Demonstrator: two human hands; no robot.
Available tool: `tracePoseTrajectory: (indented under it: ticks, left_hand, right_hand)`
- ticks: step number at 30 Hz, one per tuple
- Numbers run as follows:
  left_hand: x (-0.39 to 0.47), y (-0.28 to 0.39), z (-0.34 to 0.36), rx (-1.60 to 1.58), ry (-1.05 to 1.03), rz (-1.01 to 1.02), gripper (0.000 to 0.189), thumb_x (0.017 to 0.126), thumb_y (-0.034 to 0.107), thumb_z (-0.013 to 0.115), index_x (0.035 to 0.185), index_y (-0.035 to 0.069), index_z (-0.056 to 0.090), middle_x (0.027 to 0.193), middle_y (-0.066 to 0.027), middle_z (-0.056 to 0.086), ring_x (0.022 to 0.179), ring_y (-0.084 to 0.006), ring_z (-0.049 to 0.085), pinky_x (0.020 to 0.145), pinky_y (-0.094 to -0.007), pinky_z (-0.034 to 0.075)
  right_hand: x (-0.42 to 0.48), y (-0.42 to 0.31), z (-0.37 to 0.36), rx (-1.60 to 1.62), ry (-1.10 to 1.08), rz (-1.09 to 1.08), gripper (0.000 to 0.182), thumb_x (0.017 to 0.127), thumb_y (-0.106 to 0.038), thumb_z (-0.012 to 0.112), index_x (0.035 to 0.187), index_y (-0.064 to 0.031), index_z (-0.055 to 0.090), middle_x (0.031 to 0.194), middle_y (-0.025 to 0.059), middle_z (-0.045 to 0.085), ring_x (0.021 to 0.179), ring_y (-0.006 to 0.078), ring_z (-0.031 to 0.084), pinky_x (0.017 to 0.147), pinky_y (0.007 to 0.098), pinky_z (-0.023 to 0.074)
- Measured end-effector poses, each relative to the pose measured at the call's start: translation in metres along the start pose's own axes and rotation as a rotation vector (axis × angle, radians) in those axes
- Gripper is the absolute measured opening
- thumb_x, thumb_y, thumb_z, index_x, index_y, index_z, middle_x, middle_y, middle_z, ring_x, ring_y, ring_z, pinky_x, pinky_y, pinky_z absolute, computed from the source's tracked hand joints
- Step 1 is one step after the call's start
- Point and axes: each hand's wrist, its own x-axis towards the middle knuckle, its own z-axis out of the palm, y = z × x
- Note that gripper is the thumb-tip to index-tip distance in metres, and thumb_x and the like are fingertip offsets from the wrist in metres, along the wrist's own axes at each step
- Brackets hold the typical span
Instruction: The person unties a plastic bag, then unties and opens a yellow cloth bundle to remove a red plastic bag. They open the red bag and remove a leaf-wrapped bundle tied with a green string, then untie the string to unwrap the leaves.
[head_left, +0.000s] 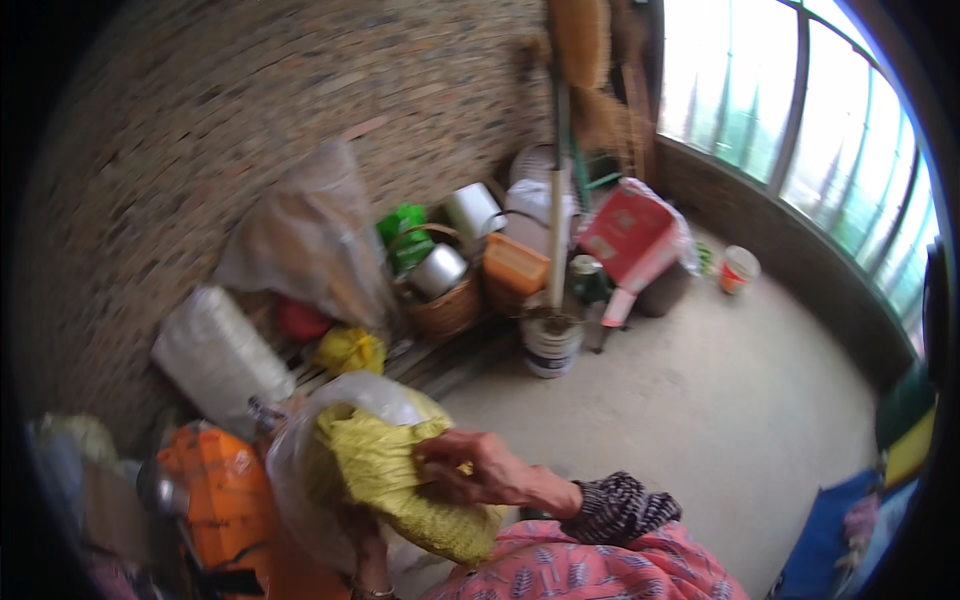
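Note:
My right hand (480, 466) has its fingers curled at the side of a yellow woven sack (382, 469) and seems to pinch its material. The sack is crumpled, its upper part bunched and folded over. A whitish translucent plastic bag (289, 476) surrounds the sack on its left and far sides. From below, my left hand (366, 536) reaches up against the sack and the plastic; its fingers are hidden there. Both hands are in front of a pink patterned garment (600, 566) on my lap.
Left of the plastic bag lies an orange bag (217, 495). Along the brick wall stand a stuffed white sack (221, 352), a wicker basket (450, 311) holding a metal pot (437, 270), and an orange container (516, 262). A white bucket (553, 349) holds an upright pole (556, 240).

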Motion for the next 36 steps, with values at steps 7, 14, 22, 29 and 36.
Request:
tracePoseTrajectory:
  ticks: [7,14,22,29,36]
  left_hand:
    - [0.009,-0.042,-0.037,-0.294,-0.067,0.064,0.033,0.091,0.019,0.040,0.119,0.002,0.041,0.114,-0.0071,0.048,0.102,-0.0170,0.045,0.089,-0.0311,0.036]
    - [-0.031,0.023,0.051,-0.528,-0.144,-0.215,0.039,0.088,0.014,0.046,0.124,0.003,0.036,0.119,-0.0083,0.047,0.107,-0.0186,0.048,0.090,-0.0307,0.041]
    - [-0.058,0.040,0.095,0.245,-0.154,0.063,0.043,0.081,0.013,0.055,0.120,0.001,0.041,0.115,-0.0085,0.051,0.102,-0.0199,0.052,0.084,-0.0309,0.044]
    - [-0.071,0.046,0.105,0.485,-0.179,0.104,0.046,0.075,0.011,0.064,0.116,0.000,0.046,0.112,-0.0087,0.055,0.098,-0.0211,0.055,0.078,-0.0311,0.047]
    - [-0.056,0.032,0.085,0.531,-0.188,0.193,0.052,0.073,0.007,0.064,0.120,0.001,0.042,0.101,-0.0132,0.059,0.093,-0.0194,0.058,0.077,-0.0277,0.046]
  right_hand:
    - [0.013,0.038,-0.036,0.246,0.167,0.301,0.021,0.086,-0.015,0.051,0.081,0.0050,0.055,0.062,0.0050,0.056,0.057,0.0088,0.050,0.050,0.0242,0.0416]
    - [0.014,0.049,-0.047,0.301,-0.215,0.079,0.036,0.080,-0.025,0.054,0.105,0.0009,0.052,0.062,0.0088,0.055,0.056,0.0096,0.052,0.050,0.0244,0.0416]
    - [0.012,0.046,-0.078,0.529,-0.407,0.195,0.008,0.076,-0.001,0.043,0.072,0.0020,0.050,0.051,-0.0010,0.038,0.049,0.0041,0.033,0.041,0.0248,0.0267]
    - [0.007,0.051,-0.064,0.502,-0.473,0.266,0.021,0.066,0.002,0.045,0.086,0.0041,0.050,0.071,0.0116,0.050,0.064,0.0167,0.044,0.055,0.0311,0.0366]
    - [0.014,0.054,-0.040,0.245,-0.367,-0.033,0.059,0.067,-0.003,0.049,0.125,-0.0006,0.038,0.125,0.0214,0.039,0.122,0.0327,0.030,0.106,0.0382,0.0199]
